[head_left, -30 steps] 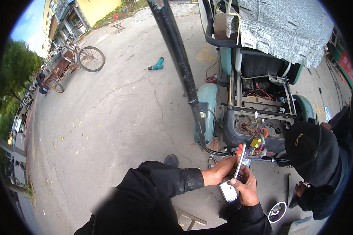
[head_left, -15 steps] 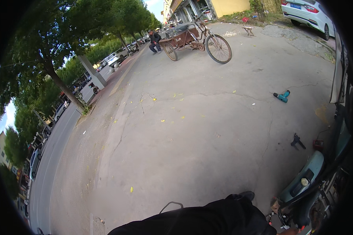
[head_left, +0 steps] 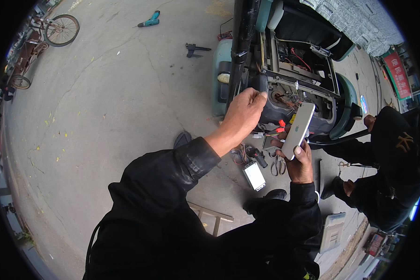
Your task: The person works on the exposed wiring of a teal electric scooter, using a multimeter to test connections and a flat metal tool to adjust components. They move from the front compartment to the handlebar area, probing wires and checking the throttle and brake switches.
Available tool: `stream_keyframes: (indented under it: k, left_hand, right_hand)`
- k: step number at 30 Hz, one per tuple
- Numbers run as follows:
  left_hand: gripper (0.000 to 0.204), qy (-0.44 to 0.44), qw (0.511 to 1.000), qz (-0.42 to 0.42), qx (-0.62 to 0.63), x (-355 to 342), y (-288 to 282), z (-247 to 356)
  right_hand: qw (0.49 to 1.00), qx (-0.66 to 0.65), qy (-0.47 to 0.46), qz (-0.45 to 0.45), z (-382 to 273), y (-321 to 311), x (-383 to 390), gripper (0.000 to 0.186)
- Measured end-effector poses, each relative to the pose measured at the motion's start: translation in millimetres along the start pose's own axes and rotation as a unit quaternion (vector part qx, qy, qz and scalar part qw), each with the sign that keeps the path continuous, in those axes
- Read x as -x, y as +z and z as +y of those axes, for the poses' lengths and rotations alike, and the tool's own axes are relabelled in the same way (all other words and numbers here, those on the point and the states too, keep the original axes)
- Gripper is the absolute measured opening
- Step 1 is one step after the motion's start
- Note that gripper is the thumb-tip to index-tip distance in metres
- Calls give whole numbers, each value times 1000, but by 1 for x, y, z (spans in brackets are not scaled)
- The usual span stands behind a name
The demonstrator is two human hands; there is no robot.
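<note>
Right hand holding a phone beside an opened vehicle

A person in black sleeves is holding a pale smartphone (head_left: 297, 129) in the right hand (head_left: 299, 161), thumb and fingers closing around its lower part, its back facing the camera. The phone is tilting in front of the exposed wiring (head_left: 290, 100) of a vehicle (head_left: 325, 122). The left hand (head_left: 247, 109) is hovering to the phone's left, fingers curling inward; whether it is pinching anything cannot be told. Below the hands, a white box (head_left: 254, 176) is lying on the ground near a pair of pliers (head_left: 278, 166). At right, another person in a black cap (head_left: 401, 137) is crouching. Farther off, a teal drill (head_left: 150, 20) is resting on the pavement (head_left: 126, 88).
</note>
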State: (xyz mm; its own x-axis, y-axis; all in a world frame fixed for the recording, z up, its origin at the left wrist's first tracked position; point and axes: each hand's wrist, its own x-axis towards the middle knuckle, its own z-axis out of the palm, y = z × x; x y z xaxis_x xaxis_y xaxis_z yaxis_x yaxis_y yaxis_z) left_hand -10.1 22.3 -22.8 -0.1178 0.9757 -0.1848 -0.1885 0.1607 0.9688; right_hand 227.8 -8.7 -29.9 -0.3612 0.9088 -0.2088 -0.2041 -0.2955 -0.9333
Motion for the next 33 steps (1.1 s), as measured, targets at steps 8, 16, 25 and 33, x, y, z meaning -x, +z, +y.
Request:
stream_keyframes:
  k: [8, 16, 25, 33]
  left_hand:
    - [25, 100, 947, -45, -303, -2, 2, 14]
    - [24, 158, 870, -120, -451, -23, 40, -22]
    - [24, 161, 869, -160, -441, -55, 82, -56]
    - [32, 81, 808, -183, -554, -72, 87, -93]
  right_hand:
    - [989, -31, -19, 144, -12, -26, 9, 68]
    - [983, -26, -30, 177, -29, -43, 12, 58]
    - [973, -26, -48, 224, -40, -42, 3, 61]
    - [972, -85, -7, 218, -38, -53, 1, 67]
